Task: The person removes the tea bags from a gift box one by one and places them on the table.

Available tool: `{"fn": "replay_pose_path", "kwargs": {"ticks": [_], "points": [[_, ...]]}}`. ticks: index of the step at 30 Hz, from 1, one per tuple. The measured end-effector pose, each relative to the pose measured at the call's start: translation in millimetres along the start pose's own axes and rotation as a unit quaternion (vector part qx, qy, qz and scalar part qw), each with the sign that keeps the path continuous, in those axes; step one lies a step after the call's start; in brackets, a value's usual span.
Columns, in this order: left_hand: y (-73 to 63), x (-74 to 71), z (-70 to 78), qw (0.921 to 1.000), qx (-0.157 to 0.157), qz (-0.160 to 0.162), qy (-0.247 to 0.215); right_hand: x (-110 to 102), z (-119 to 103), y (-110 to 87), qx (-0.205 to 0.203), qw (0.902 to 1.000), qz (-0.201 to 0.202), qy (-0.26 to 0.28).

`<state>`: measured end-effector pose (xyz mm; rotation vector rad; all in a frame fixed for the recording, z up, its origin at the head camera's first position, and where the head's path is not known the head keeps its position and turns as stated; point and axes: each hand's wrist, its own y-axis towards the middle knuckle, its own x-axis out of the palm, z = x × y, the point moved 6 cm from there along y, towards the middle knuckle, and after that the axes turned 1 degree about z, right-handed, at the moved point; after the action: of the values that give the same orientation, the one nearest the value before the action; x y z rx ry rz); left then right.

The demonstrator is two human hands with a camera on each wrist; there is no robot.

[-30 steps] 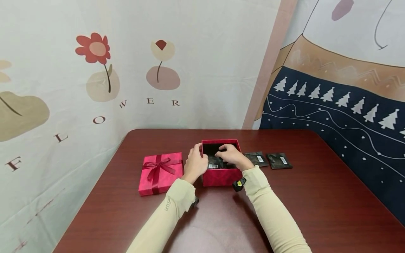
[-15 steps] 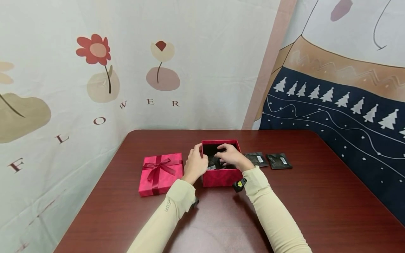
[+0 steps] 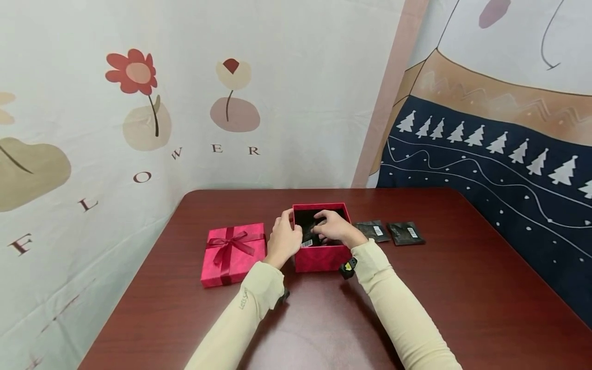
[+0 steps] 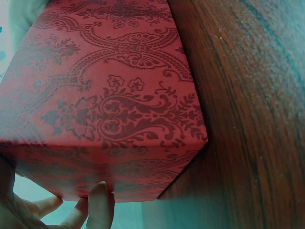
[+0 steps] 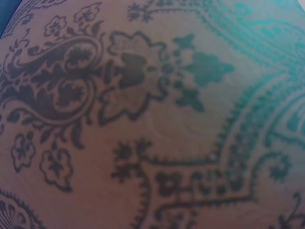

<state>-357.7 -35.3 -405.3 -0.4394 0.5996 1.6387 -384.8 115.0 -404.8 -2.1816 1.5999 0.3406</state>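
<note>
An open red gift box (image 3: pixel 324 258) with a dark inside stands on the table. My left hand (image 3: pixel 284 239) holds its left wall, thumb by the rim; in the left wrist view, fingers (image 4: pixel 101 205) touch the patterned red side. My right hand (image 3: pixel 337 227) reaches over the right wall into the box, fingers bent at a black packet (image 3: pixel 311 238) with a white barcode label. The packet leans at the near left inside; its lower part is hidden. Only the box's patterned wall (image 5: pixel 143 95) fills the right wrist view.
A pink-red lid (image 3: pixel 235 254) with a dark red ribbon bow lies left of the box. Two black packets, one beside the box (image 3: pixel 373 231) and another (image 3: pixel 406 234) farther right, lie flat on the brown table (image 3: pixel 462 288). A printed cloth backdrop hangs behind.
Inside the box, the black packet has turned and shifted a little under my right fingers, its label now tilted. My left hand keeps its place on the box. The head view has shifted slightly.
</note>
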Motion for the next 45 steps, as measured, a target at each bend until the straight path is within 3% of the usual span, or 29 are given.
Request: {"fn": "replay_pose_path", "kwargs": {"ticks": [24, 45], "points": [[-2.3, 0.4, -0.9, 1.0, -0.001, 0.004, 0.0, -1.7, -4.3, 0.2, -0.023, 0.9987, 0.013, -0.044], [0.0, -1.2, -0.7, 0.9999, -0.004, 0.008, 0.006, -28.4, -20.7, -14.1, -0.041, 0.9988, 0.025, 0.005]]}}
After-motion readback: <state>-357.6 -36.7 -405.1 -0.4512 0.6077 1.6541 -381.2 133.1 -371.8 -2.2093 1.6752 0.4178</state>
